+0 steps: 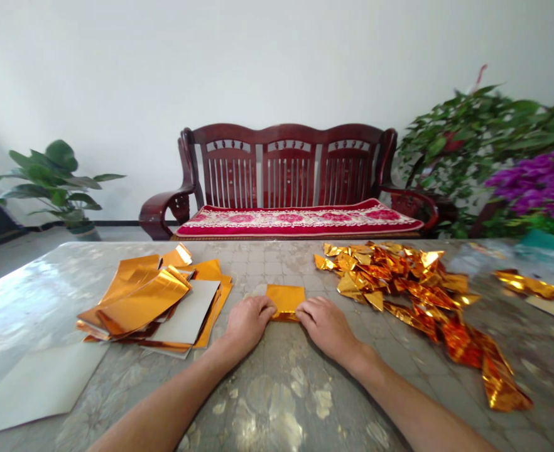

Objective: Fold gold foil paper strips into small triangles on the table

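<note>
A small sheet of gold foil paper [285, 300] lies on the table between my hands, its near edge turned up in a narrow fold. My left hand [252, 317] pinches the left end of that fold, fingers curled together. At the right end, my right hand [321, 320] grips the same edge with its fingers closed. To the left is a loose stack of gold foil sheets [149, 292], some with the pale grey back showing. On the right lies a heap of folded gold foil pieces [399, 279], pointed and shiny.
The table [267, 389] has a patterned, glossy cover. A pale sheet [41, 383] lies at its left front. Clear plastic [479, 257] and another folded foil piece [536, 287] are at the far right. Beyond stands a wooden bench [289, 135], with potted plants [60, 179] on either side.
</note>
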### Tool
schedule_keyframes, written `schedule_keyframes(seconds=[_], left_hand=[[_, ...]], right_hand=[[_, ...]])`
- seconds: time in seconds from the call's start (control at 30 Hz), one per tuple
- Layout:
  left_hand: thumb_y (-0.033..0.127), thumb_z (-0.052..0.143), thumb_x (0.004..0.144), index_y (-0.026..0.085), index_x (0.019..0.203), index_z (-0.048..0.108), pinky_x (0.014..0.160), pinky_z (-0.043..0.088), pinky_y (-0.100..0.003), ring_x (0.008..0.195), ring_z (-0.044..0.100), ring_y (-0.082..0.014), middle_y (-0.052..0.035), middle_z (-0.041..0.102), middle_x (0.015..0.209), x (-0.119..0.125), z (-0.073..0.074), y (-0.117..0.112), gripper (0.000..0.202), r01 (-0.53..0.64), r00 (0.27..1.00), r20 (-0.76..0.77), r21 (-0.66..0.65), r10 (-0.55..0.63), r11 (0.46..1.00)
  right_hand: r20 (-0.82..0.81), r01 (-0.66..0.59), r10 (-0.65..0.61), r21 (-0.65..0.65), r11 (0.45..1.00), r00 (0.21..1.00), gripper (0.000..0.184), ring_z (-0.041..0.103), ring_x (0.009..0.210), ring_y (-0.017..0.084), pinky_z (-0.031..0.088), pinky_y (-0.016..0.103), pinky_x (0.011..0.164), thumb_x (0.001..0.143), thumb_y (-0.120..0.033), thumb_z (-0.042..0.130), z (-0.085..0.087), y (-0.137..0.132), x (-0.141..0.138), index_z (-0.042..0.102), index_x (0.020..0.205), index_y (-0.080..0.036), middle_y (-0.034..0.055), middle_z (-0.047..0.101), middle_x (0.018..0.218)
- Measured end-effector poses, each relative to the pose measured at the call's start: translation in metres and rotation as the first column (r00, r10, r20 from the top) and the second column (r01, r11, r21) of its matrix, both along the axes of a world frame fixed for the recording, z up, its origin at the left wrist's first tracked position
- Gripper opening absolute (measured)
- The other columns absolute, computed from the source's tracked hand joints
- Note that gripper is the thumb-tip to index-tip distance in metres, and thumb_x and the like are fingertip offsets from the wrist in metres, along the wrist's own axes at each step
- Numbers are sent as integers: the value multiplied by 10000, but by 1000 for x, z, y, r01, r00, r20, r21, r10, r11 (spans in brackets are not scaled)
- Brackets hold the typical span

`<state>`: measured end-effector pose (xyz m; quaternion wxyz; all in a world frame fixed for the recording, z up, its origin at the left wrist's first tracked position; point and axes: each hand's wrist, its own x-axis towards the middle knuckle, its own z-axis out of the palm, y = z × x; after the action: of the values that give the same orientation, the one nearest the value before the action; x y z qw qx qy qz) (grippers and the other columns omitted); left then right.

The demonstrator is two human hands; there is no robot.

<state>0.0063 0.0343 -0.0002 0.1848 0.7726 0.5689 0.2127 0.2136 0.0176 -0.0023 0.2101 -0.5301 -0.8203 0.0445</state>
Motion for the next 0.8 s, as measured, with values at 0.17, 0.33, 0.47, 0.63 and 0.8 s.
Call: schedule_keyframes(seconds=[0.17,0.33,0.47,0.63,0.8], left_hand=[[303,513,915,220,828,701,644,347,-242,779,637,-162,-8,727,834,1,1,2,223,-24,999,-34,23,25,999],[286,526,902,230,841,710,641,352,-238,784,641,-158,1,734,851,0,1,2,203,1,1000,-19,18,-1,1000],[278,524,903,232,850,710,658,371,-240,807,644,-162,-3,735,872,0,2,1,199,3,999,-38,22,-2,1000],[263,508,919,227,876,691,736,396,-264,877,642,-184,-25,722,872,2,3,-2,191,32,987,-157,112,-14,993],[239,513,927,226,901,662,742,395,-287,849,627,-191,-27,698,847,3,5,-6,151,85,965,-262,209,-28,974]], right_hand=[[-4,30,-30,-32,999,1000,204,594,843,161,363,267,724,955,-239,530,-2,4,-1,690,831,-217,8,700,845],[-12,20,-20,-15,1000,1000,200,589,839,157,363,264,730,954,-247,533,-3,3,0,681,822,-219,1,693,838],[9,27,-26,-13,1000,1000,198,589,837,162,362,269,730,952,-251,537,-2,2,0,682,822,-220,6,693,840],[59,46,-46,1,999,997,170,586,827,172,352,281,720,942,-250,552,1,2,-2,677,829,-229,10,694,840],[83,31,-34,40,999,996,134,579,821,182,348,294,718,933,-251,577,-1,1,-2,656,827,-226,7,693,838]])
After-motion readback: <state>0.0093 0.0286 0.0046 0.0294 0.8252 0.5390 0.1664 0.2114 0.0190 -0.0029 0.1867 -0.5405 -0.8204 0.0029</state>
